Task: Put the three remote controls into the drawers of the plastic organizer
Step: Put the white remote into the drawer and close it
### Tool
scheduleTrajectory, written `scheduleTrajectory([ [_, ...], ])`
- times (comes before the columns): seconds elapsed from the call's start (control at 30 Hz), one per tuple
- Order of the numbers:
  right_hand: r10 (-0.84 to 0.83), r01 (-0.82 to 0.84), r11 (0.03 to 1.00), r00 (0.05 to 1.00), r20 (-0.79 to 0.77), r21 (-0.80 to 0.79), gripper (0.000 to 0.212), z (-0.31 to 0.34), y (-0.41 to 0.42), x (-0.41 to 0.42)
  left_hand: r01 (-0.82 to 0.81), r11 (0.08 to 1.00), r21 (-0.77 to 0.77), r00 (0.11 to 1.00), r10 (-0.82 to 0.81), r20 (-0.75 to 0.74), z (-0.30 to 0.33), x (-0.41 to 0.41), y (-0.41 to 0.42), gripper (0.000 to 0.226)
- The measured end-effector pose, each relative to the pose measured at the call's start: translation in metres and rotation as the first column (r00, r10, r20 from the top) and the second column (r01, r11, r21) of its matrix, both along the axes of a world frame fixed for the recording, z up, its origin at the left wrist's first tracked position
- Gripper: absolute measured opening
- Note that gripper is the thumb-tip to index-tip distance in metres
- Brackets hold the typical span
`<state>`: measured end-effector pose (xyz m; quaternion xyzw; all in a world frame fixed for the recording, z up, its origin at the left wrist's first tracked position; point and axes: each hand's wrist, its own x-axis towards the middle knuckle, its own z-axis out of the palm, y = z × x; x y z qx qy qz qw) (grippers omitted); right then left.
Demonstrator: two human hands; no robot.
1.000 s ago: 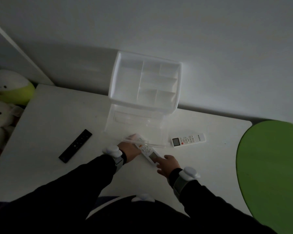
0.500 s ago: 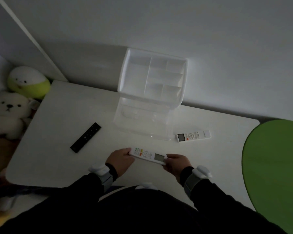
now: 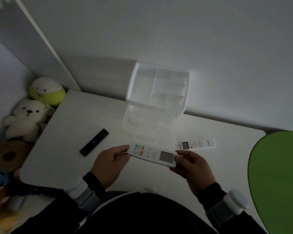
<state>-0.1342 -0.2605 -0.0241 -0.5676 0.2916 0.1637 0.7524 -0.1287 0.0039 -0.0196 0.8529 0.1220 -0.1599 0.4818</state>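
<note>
Ahead of both hands [image 3: 108,164], the open drawer [image 3: 147,130] of the organizer [image 3: 157,88] blocks direct forward travel. Black remote [image 3: 94,142] lies forward-left, small white remote [image 3: 198,144] forward-right. Bare table [image 3: 61,149] remains left of the left hand.

A white remote [image 3: 151,154] is held level just before the clear plastic organizer [image 3: 156,102]; a black remote [image 3: 94,142] lies to its left, a small white remote [image 3: 198,144] to its right.

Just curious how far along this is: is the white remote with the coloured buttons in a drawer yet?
Out. The white remote is held by its ends between the left hand and right hand, in front of the plastic organizer.
</note>
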Motion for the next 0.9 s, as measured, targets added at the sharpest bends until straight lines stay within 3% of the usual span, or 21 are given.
scheduleTrajectory([
  [0.2, 0.092, -0.086, 0.995, 0.987, 0.133, -0.051, 0.015, 0.037, 0.002, 0.039, -0.042, 0.999, -0.034, 0.994, 0.045, 0.099, 0.029, 0.035, -0.006, 0.039],
  [0.3, 0.127, -0.113, 0.99, 0.978, 0.166, -0.089, 0.016, 0.039, 0.004, 0.059, -0.006, 1.0, 0.023, 0.988, 0.002, 0.153, 0.04, 0.052, -0.009, 0.039],
  [0.67, 0.274, -0.213, 0.894, 0.956, 0.103, -0.395, 0.016, 0.015, 0.018, 0.109, -0.098, 0.995, 0.03, 0.982, 0.092, 0.162, 0.03, 0.061, 0.006, 0.035],
  [0.9, 0.342, -0.296, 0.828, 0.94, 0.011, -0.477, 0.017, 0.005, 0.03, 0.109, -0.198, 0.967, -0.163, 0.97, 0.217, 0.112, 0.018, 0.056, 0.011, 0.045],
])
